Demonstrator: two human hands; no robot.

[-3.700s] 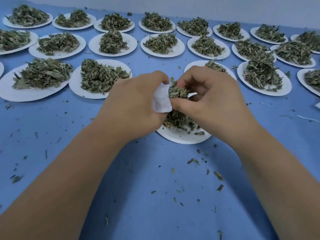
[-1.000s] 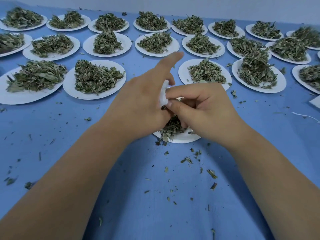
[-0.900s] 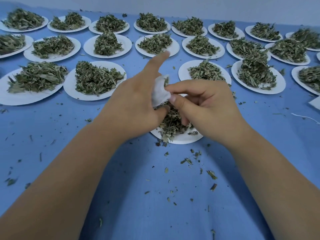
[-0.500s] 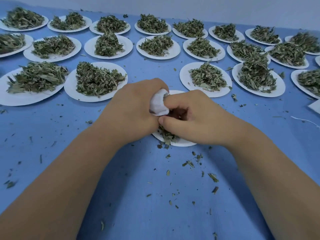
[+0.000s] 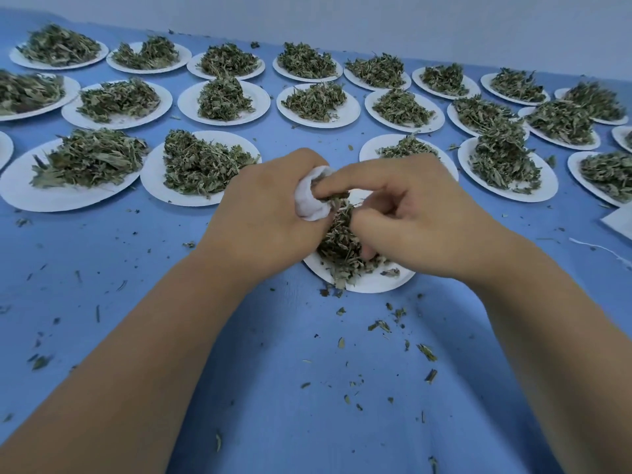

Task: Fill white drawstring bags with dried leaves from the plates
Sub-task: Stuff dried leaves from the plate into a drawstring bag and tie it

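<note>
A small white drawstring bag (image 5: 309,200) sits in my left hand (image 5: 270,213), whose fingers curl round it above the near white plate (image 5: 369,285). Dried leaves (image 5: 342,244) are heaped on that plate under both hands. My right hand (image 5: 410,217) is over the heap, its index finger reaching to the bag's mouth and its other fingers curled round a clump of leaves. Most of the bag is hidden by my left hand.
Several white plates heaped with dried leaves, such as one (image 5: 200,165) left of my hands and one (image 5: 506,169) to the right, fill the far half of the blue table (image 5: 307,388). Leaf crumbs lie scattered in front. A white bag's corner (image 5: 619,220) shows at the right edge.
My right hand has lifted slightly off the plate with a clump, its index finger now stretched to the bag's mouth. More of the leaf heap shows. My left hand still holds the bag.
</note>
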